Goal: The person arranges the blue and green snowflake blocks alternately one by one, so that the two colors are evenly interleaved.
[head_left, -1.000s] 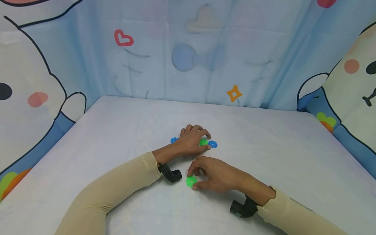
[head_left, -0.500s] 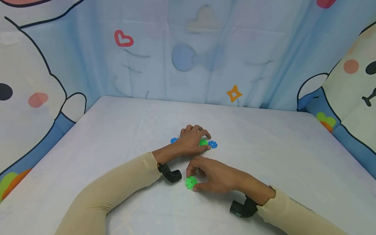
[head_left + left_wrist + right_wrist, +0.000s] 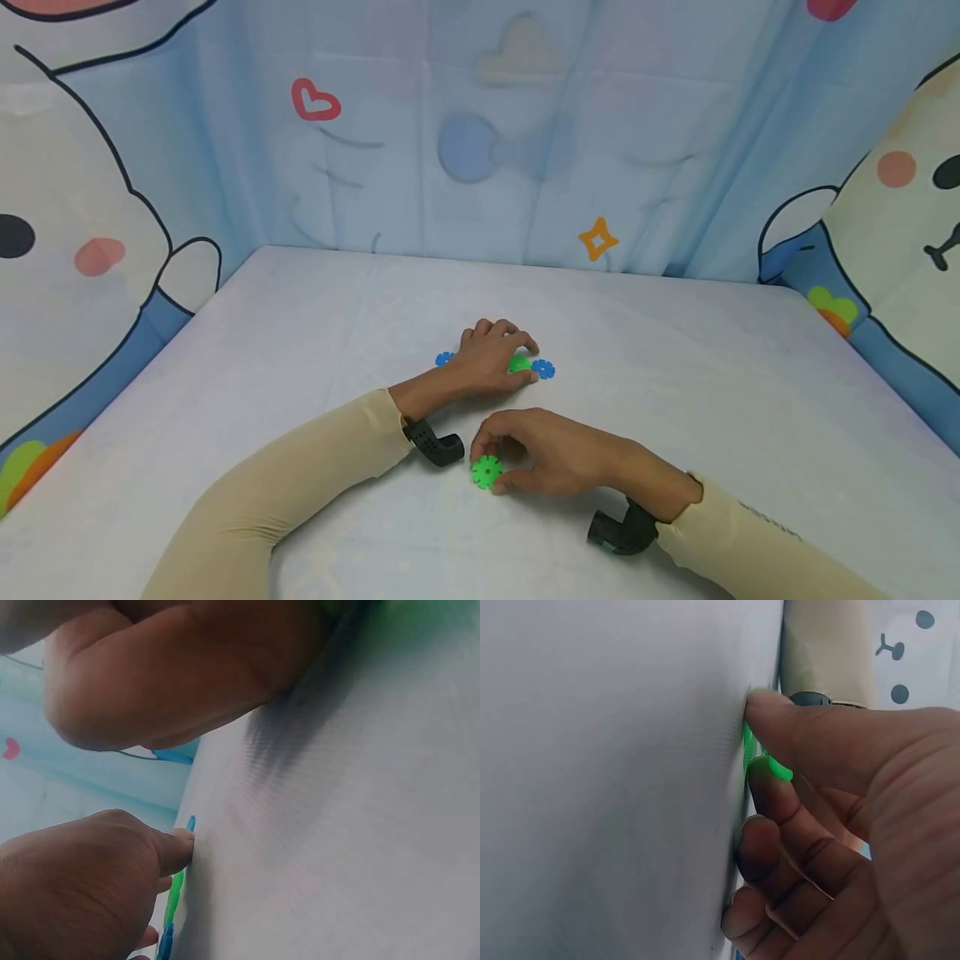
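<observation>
In the head view, my right hand (image 3: pixel 558 454) pinches a bright green notched disc (image 3: pixel 487 472) at its edge between thumb and index finger. The disc is tilted, its face toward the head camera. Some green also shows at the fingertips in the right wrist view. Farther back, my left hand (image 3: pixel 491 358) rests over a row of similar discs, fingers spread and slightly bent. A green disc (image 3: pixel 519 363) and a blue disc (image 3: pixel 543 369) show by its thumb and index finger. Another blue disc (image 3: pixel 445 358) pokes out at its left. The hand hides the row's middle.
A white cloth covers the table (image 3: pixel 712 400). Behind it hangs a light blue printed curtain (image 3: pixel 375 167), and cartoon-printed cloth stands on both sides. Black wrist cameras sit on the left wrist (image 3: pixel 435 446) and the right wrist (image 3: pixel 622 531).
The right hand has shifted slightly toward the body and left with its green disc, which has turned from lying flatter to facing the head camera more. The left hand stays in place.
</observation>
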A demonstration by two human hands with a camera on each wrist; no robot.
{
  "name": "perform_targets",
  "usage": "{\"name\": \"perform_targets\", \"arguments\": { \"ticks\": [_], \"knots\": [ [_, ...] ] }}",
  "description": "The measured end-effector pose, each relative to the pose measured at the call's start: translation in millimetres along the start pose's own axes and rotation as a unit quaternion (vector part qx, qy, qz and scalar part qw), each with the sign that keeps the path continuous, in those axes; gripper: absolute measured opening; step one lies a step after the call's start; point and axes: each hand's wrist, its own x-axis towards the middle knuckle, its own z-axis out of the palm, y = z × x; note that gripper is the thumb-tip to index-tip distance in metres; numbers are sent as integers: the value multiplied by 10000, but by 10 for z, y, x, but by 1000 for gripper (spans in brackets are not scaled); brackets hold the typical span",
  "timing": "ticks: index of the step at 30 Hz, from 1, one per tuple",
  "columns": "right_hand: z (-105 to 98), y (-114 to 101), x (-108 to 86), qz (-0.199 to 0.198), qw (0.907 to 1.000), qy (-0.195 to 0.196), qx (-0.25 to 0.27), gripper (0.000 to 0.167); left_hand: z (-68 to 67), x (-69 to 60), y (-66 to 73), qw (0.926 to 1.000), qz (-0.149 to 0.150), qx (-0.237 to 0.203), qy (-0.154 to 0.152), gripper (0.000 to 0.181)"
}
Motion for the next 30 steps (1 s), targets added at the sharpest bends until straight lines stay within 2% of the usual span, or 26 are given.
{"name": "perform_targets", "arguments": {
  "ticks": [12,15,18,22,25,27,30],
  "knots": [
    [-68,6,10,89,9997,-175,-113,29,-1,-3,1,10000,0,79,-15,38],
    [-130,25,-7,115,9997,-111,-186,29,-10,-6,5,10000,26,36,-28,38],
    [-245,77,-43,191,9993,170,-270,30,-15,-4,9,10000,40,32,-42,39],
    [-488,249,-116,264,9952,830,-438,32,-9,11,12,9999,22,125,-40,40],
    [-686,459,-178,435,9873,1416,-578,31,-2,21,10,9998,-19,162,-59,39],
    [-790,616,-209,689,9798,1751,-678,31,-1,22,10,9999,-54,134,-76,37],
    [-885,824,-235,1138,9703,2001,-748,32,-2,18,4,9999,-96,85,-71,34]
  ]
}}
